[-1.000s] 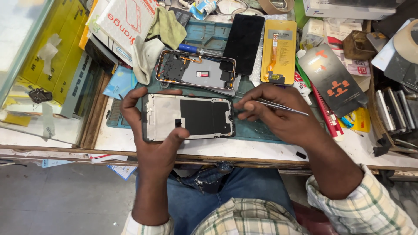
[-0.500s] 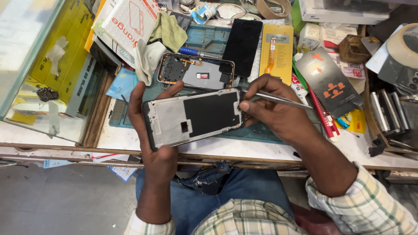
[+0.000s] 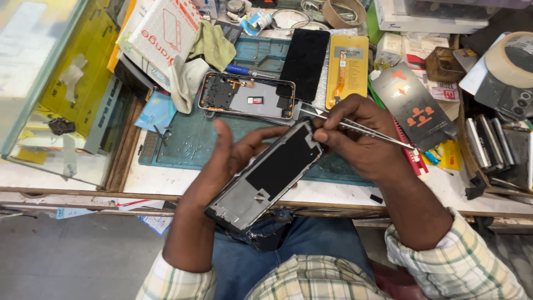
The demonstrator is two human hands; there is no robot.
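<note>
- Head view: the left hand (image 3: pixel 233 158) holds a grey metal phone frame with a black rectangular panel (image 3: pixel 269 175), tilted, its lower end out over the worktop edge above the lap. The fingers are wrapped round its long sides, thumb up at the far edge.
- The right hand (image 3: pixel 361 136) pinches slim silver metal tweezers (image 3: pixel 363 129), fingers closed tight on the shaft; the tips meet the frame's upper corner.
- To my eye the work at that corner goes best with the frame braced firmly in the left hand and the tweezer tips kept shallow, so they do not gouge the black panel.
- Just behind the hands, on a teal cutting mat (image 3: pixel 183 147), lies an opened phone body with bare orange and black internals (image 3: pixel 247 97), very close to the tweezer hand.
- A black glass screen panel (image 3: pixel 304 61) and a yellow parts card (image 3: pixel 347 69) lie further back; a roll of tan tape (image 3: pixel 513 58) sits far right.
- Tiny loose screws (image 3: pixel 191 153) are scattered on the mat by the left wrist and seem easy to knock away.
</note>
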